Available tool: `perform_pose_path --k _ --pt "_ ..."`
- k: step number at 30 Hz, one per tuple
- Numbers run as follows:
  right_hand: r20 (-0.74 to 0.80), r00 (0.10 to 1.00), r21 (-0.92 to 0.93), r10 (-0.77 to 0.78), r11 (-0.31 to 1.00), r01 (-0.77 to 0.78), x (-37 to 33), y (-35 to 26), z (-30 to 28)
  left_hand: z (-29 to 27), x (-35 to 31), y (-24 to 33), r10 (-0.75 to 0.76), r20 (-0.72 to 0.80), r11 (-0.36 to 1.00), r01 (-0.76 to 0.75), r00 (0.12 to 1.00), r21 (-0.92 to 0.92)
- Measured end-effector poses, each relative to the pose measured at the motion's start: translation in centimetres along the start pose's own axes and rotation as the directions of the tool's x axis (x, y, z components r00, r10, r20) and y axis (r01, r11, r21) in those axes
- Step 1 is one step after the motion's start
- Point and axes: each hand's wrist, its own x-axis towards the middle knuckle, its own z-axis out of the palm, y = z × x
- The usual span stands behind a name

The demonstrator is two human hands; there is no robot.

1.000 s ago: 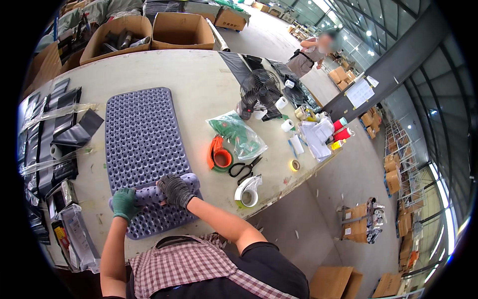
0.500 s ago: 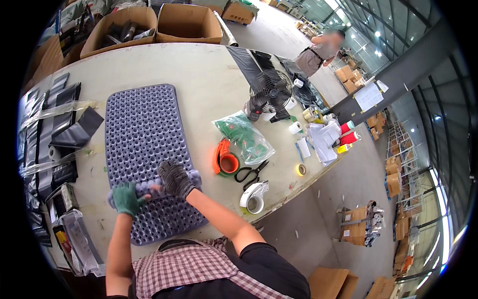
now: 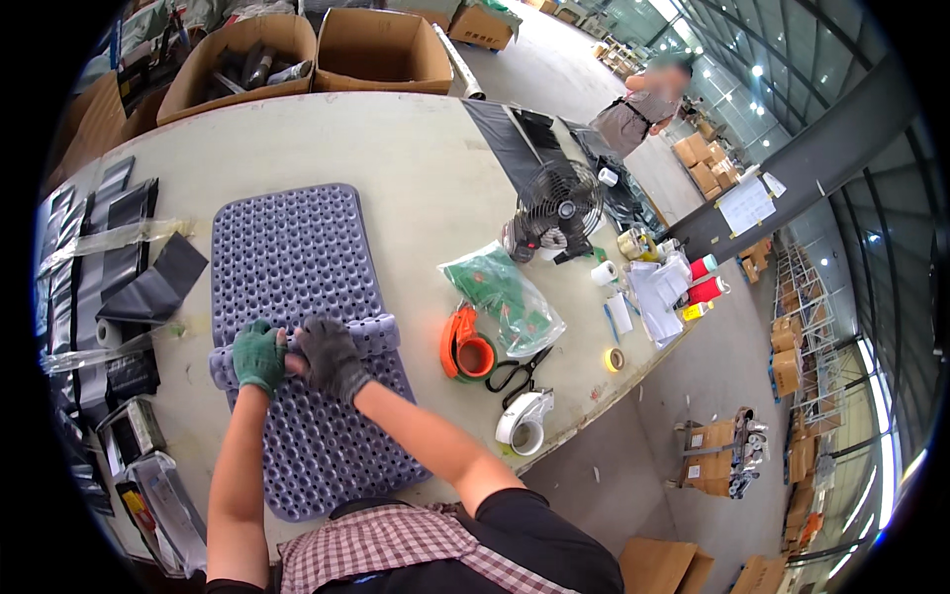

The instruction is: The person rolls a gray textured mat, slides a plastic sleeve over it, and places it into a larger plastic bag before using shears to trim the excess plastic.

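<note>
- At your far left, black plastic packages (image 3: 104,277) lie in a row, strapped across with clear tape – no visible change there.
- Your left hand (image 3: 260,356), in the green glove, rests over the left part of the rolled fold (image 3: 374,335), farther from your body than a moment ago. Its fingers are bent over the fold; you press or grip there, but I cannot tell which.
- The grey-purple mat (image 3: 287,247) lies lengthwise in front of you on the surface (image 3: 416,178), left of its middle. The fold crosses it and now sits farther from you: the flat stretch beyond it is shorter, and more studded sheet shows on your side. That suggests the roll is advancing away from you, with a good flat length left. Whether the near sheet is a second mat underneath, I cannot tell.
- Your right hand (image 3: 333,361), in the dark grey glove, lies on the fold just beside the left, the two closer together than before. That leaves the fold's right end uncovered, so I judge it could drift out of line.
- Right of the mat, the orange tape dispenser (image 3: 461,346), scissors (image 3: 520,376) and white tape dispenser (image 3: 524,421) stay clear of your hands – they shift in view only because your head moves.
</note>
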Motion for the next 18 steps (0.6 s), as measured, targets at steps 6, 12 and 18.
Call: perform_pose_path --k 6,12,18 --pt "0.528 0.842 -0.013 0.112 0.992 -0.124 5.5 0.6 -4.0 -1.1 3.6 -2.4 0.285 -0.163 0.919 -0.317 0.945 -0.234" --pt "0.52 0.853 0.03 0.046 0.997 -0.072 5.9 2.0 -3.6 -3.0 0.6 -5.8 0.201 0.137 0.967 -0.219 0.97 0.128" --pt "-0.005 0.993 0.168 -0.12 0.979 0.119 -4.1 -2.2 -7.0 -5.5 -9.4 -2.2 0.404 -0.23 0.913 -0.376 0.885 0.158"
